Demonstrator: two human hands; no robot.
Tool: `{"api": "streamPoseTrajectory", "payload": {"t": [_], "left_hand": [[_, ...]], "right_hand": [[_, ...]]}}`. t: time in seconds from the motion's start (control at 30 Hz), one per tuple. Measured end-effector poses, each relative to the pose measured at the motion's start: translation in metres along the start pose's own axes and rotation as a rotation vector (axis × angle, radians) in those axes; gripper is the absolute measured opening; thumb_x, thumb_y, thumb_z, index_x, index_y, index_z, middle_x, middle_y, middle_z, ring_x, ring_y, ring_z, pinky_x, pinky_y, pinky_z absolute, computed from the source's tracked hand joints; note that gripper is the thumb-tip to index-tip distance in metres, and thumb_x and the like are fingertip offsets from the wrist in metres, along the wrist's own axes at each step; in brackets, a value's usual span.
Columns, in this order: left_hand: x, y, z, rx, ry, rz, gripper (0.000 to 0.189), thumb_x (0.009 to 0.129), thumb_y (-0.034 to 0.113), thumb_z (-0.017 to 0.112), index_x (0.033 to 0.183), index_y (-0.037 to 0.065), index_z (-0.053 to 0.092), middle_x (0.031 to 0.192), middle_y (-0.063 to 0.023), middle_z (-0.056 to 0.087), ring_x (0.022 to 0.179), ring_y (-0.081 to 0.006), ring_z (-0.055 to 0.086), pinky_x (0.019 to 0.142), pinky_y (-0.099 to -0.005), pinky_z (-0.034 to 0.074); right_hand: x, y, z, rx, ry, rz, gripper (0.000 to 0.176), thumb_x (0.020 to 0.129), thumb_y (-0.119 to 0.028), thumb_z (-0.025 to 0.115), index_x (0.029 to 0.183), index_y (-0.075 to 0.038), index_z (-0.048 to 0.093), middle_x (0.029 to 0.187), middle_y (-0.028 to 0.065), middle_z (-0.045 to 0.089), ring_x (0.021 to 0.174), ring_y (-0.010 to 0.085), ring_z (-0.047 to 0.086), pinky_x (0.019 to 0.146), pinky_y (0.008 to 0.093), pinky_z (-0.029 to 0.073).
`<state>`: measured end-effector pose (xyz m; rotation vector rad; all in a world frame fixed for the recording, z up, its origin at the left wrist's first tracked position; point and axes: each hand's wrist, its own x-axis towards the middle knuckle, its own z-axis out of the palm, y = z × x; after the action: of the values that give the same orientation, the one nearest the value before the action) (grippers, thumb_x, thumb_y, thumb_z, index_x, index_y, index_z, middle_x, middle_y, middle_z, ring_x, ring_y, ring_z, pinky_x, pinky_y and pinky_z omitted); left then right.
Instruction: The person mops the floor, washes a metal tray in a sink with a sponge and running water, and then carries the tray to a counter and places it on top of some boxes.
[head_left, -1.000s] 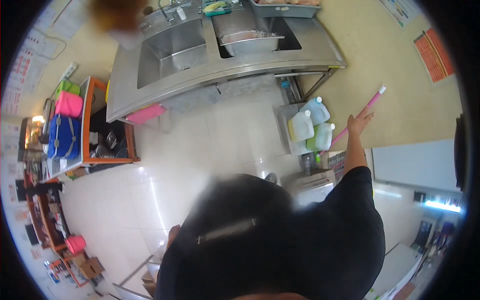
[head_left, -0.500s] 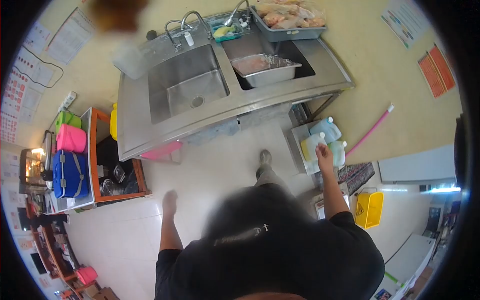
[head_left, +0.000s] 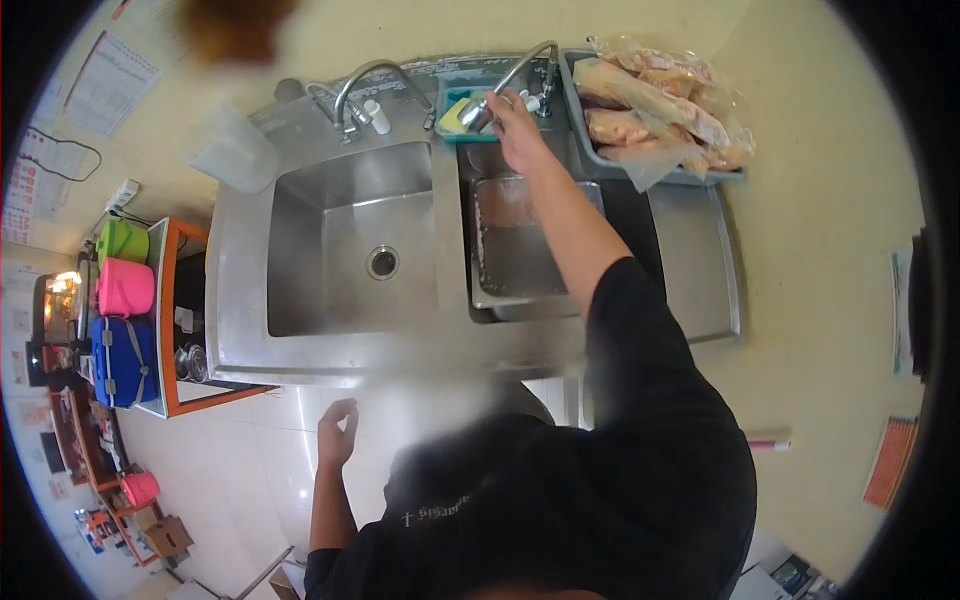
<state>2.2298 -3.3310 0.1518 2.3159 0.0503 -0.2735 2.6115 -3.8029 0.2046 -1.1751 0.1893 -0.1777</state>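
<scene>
My right hand (head_left: 517,135) reaches over the right sink basin (head_left: 630,225), its fingers closed at the spray head of a curved faucet (head_left: 474,116). Below it, a rectangular steel pan (head_left: 520,262) sits in that basin; part of it is behind my forearm. A teal tray (head_left: 449,97) with a yellow sponge (head_left: 453,116) lies just behind the spray head. Loosely curled, my left hand (head_left: 337,432) hangs in front of the counter edge, thumb apart from the fingers, holding nothing.
A grey tub (head_left: 590,125) of bagged raw meat (head_left: 660,110) stands at the back right. The left basin (head_left: 345,240) has another faucet (head_left: 385,68) and a small white bottle (head_left: 377,117). A shelf with a blue box (head_left: 124,360) and pails stands at left.
I have moved up to the sink from farther back. My right hand has gone from the jugs at lower right to the faucet. My left hand still hangs low, its fingers more curled.
</scene>
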Motion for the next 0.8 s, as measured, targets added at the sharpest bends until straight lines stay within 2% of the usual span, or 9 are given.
{"api": "streamPoseTrajectory", "payload": {"t": [0.07,0.1,0.2,0.27,0.37,0.47,0.5,0.7,0.8], "left_hand": [[0.018,0.028,0.013,0.004,-0.009,-0.016,0.020,0.092,0.009,0.058,0.109,-0.002,0.062,0.102,-0.0152,0.067,0.098,-0.0229,0.065,0.087,-0.0344,0.051],[0.024,0.040,0.018,0.005,-0.019,-0.026,0.021,0.092,0.009,0.058,0.109,-0.002,0.062,0.102,-0.0152,0.068,0.098,-0.0233,0.065,0.087,-0.0349,0.051],[0.050,0.064,0.032,0.049,-0.090,-0.001,0.021,0.091,0.009,0.059,0.110,-0.001,0.062,0.102,-0.0150,0.068,0.100,-0.0250,0.065,0.088,-0.0361,0.051],[0.063,0.065,0.042,0.048,-0.085,-0.018,0.022,0.090,0.010,0.060,0.110,0.000,0.062,0.103,-0.0154,0.068,0.101,-0.0266,0.065,0.089,-0.0369,0.051],[0.078,0.075,0.052,0.000,-0.075,0.007,0.023,0.090,0.011,0.061,0.110,-0.001,0.061,0.103,-0.0161,0.068,0.100,-0.0270,0.065,0.089,-0.0370,0.051],[0.085,0.079,0.061,-0.021,-0.073,-0.019,0.023,0.091,0.011,0.061,0.110,-0.002,0.061,0.103,-0.0167,0.068,0.099,-0.0271,0.066,0.089,-0.0369,0.051],[0.085,0.071,0.065,-0.007,-0.061,-0.027,0.023,0.091,0.012,0.061,0.110,-0.002,0.061,0.103,-0.0170,0.068,0.099,-0.0271,0.066,0.089,-0.0369,0.051],[0.066,0.075,0.069,-0.018,-0.006,-0.123,0.022,0.092,0.011,0.059,0.110,-0.002,0.060,0.101,-0.0161,0.068,0.097,-0.0250,0.066,0.088,-0.0361,0.051],[0.051,0.067,0.067,-0.014,-0.009,-0.206,0.023,0.092,0.011,0.059,0.111,-0.003,0.060,0.100,-0.0158,0.068,0.097,-0.0241,0.066,0.087,-0.0359,0.051]], "right_hand": [[0.037,0.002,0.000,0.177,-0.137,-0.011,0.050,0.092,-0.030,0.065,0.129,-0.003,0.045,0.114,0.0086,0.063,0.102,0.0170,0.056,0.096,0.0362,0.042],[0.044,0.003,-0.005,-0.081,-0.140,-0.070,0.033,0.092,-0.031,0.064,0.108,-0.003,0.056,0.095,0.0061,0.065,0.081,0.0135,0.056,0.083,0.0336,0.047],[0.031,0.002,-0.056,-0.016,-0.149,0.007,0.030,0.095,-0.032,0.060,0.100,-0.003,0.059,0.087,0.0055,0.063,0.074,0.0120,0.055,0.073,0.0307,0.048],[0.004,-0.016,-0.096,-0.078,-0.085,0.093,0.043,0.099,-0.045,0.047,0.098,-0.003,0.059,0.084,0.0059,0.062,0.072,0.0137,0.056,0.072,0.0309,0.049],[-0.005,-0.013,-0.140,-0.061,-0.087,0.196,0.063,0.100,-0.056,0.029,0.109,-0.002,0.059,0.096,0.0098,0.064,0.087,0.0180,0.060,0.082,0.0333,0.047],[0.016,-0.008,-0.115,0.138,-0.020,0.094,0.076,0.095,-0.066,0.028,0.124,-0.001,0.054,0.118,0.0131,0.060,0.108,0.0233,0.057,0.091,0.0389,0.044],[0.029,0.004,-0.118,0.074,-0.033,0.122,0.076,0.099,-0.060,0.024,0.140,0.001,0.040,0.143,0.0167,0.043,0.134,0.0252,0.039,0.108,0.0368,0.030],[0.098,0.061,-0.106,-0.865,-0.013,-0.323,0.074,0.098,-0.048,0.043,0.144,0.008,0.027,0.152,0.0274,0.021,0.144,0.0403,0.012,0.118,0.0426,0.011],[0.131,0.097,-0.108,-1.142,0.128,-0.397,0.081,0.095,-0.052,0.046,0.144,0.009,0.026,0.151,0.0313,0.020,0.143,0.0445,0.012,0.117,0.0445,0.013]]}}
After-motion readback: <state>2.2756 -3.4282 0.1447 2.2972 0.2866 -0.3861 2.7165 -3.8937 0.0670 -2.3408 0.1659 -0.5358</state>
